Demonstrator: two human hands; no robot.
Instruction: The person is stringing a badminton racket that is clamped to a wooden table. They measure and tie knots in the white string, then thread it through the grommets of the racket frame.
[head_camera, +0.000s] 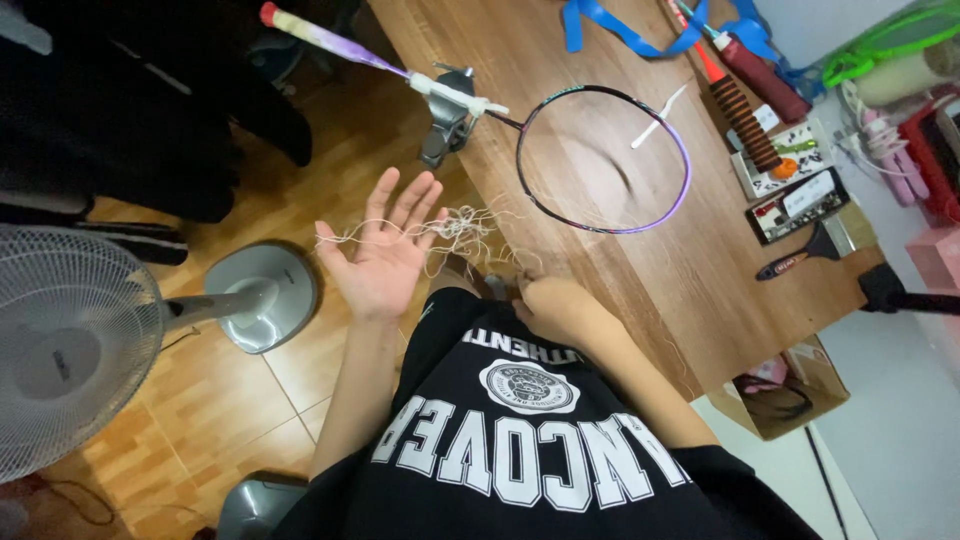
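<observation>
String (455, 228) scraps drape the open, spread left hand (385, 262); right hand (550, 305) looks curled shut, perhaps on strands, beside the table (640, 290) under the racket (600, 160).

Racket frame (604, 160) amid bare tabletop (640, 270)

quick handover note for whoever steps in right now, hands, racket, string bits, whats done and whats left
Left hand: open, palm up, loose tangle of cut string draped at its fingertips.
Right hand: closed, low by the table edge; what it grips is unclear.
Racket: held in a clamp on the table, head frame bare of strings.
Done: old string is out.
Left: tangle not yet set down.
</observation>
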